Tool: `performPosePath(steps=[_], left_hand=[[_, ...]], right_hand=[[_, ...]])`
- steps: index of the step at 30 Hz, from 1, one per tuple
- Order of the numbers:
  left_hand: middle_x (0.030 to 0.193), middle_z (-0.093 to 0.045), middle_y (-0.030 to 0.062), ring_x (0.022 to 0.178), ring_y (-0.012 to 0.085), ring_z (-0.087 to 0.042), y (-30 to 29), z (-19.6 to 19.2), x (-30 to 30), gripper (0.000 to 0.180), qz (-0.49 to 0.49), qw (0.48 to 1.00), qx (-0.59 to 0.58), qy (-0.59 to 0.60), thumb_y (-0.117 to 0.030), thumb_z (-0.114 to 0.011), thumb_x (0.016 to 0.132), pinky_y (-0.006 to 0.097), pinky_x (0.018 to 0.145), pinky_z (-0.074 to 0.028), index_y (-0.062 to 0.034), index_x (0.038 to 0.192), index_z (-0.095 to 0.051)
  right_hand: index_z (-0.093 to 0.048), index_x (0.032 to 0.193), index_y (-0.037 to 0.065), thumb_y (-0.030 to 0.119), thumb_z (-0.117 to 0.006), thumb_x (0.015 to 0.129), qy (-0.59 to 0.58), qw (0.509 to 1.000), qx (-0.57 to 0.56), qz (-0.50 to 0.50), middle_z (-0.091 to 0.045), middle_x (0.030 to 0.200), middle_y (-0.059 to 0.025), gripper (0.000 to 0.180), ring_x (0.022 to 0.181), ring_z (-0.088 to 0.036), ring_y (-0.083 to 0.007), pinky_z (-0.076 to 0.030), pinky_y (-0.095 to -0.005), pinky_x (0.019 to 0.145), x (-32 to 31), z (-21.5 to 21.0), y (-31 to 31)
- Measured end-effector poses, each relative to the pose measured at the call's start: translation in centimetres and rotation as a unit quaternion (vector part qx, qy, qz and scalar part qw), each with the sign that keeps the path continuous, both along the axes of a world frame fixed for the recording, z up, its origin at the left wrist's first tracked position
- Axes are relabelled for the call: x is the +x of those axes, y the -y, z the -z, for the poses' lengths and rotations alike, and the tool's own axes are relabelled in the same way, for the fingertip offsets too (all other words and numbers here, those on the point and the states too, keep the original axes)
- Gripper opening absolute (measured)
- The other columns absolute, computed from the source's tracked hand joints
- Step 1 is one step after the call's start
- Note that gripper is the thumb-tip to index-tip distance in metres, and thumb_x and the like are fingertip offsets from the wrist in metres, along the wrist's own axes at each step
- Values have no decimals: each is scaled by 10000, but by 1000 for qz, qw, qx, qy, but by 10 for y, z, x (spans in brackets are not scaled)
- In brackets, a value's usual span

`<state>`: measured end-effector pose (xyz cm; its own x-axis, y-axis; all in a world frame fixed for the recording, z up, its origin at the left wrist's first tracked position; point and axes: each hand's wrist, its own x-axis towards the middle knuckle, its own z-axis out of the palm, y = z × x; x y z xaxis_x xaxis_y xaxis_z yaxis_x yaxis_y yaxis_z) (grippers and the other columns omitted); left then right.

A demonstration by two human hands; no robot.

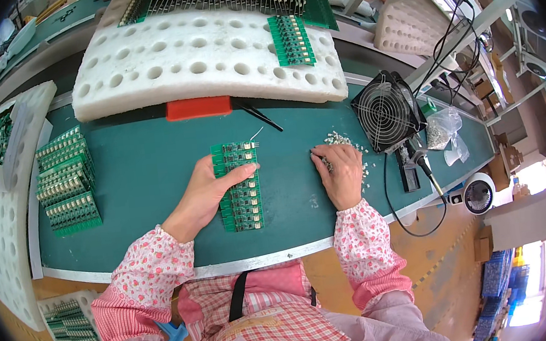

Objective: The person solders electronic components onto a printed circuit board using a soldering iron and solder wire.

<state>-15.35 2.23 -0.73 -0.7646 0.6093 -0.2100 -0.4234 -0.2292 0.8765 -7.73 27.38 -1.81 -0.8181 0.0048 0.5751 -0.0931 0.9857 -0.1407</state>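
Note:
My left hand point(198, 197) grips a long green circuit board panel point(242, 209) by its left edge, thumb laid across the front. The panel stands lengthwise before me, with rows of small dark and white parts on it. A thin wire lead point(257, 133) sticks up by its top right corner. Over to the right, my right hand point(344, 175) is at a loose pile of small white components point(338, 139). Its fingers are curled and drawn together, and what lies between the fingertips is too small to make out.
White foam block point(173, 85) at the back carries many upright boards; a red tray point(198, 108) and black tweezers point(260, 117) lie before it. Stacked boards point(67, 180) sit left. A black fan point(386, 112), soldering iron point(425, 167) with cable and plastic bag point(443, 129) are right.

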Motion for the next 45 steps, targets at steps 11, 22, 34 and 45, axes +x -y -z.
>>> performPosePath(steps=[11, 22, 34, 45], left_hand=[[921, -654, 62, 787, 109, -621, 1, 1, 1, 204, -21, 1000, 16, 5, -119, -681, 827, 266, 678, -529, -26, 996, -613], [845, -636, 17, 726, 67, -593, -2, 0, 2, 162, -21, 1000, 8, -11, -108, -672, 836, 224, 616, -489, -20, 964, -626], [881, -644, 22, 757, 70, -600, -4, 2, 2, 171, -42, 999, 21, 5, -118, -652, 855, 221, 645, -497, -20, 993, -625], [886, -639, 21, 769, 66, -592, -9, 5, 5, 204, -49, 997, -2, -62, -105, -661, 844, 221, 666, -489, -15, 1011, -589]], right_hand=[[-573, 905, -13, 64, -588, 885, 152, 820, -538, -124, -663, 972, -106, 81, 801, -624, -117, -504, -251, 735, -19, -22, 44], [-525, 1038, -32, 40, -591, 880, 213, 687, -676, -159, -638, 924, -108, 186, 871, -624, -151, -515, -252, 762, -30, -16, 58], [-623, 1015, -34, 56, -635, 859, 204, 694, -671, -162, -667, 932, -97, 180, 849, -624, -114, -513, -231, 769, -21, -16, 62], [-599, 941, -9, 139, -611, 890, 260, 681, -667, -152, -622, 885, -45, 156, 796, -586, -96, -485, -221, 655, -27, -19, 65]])
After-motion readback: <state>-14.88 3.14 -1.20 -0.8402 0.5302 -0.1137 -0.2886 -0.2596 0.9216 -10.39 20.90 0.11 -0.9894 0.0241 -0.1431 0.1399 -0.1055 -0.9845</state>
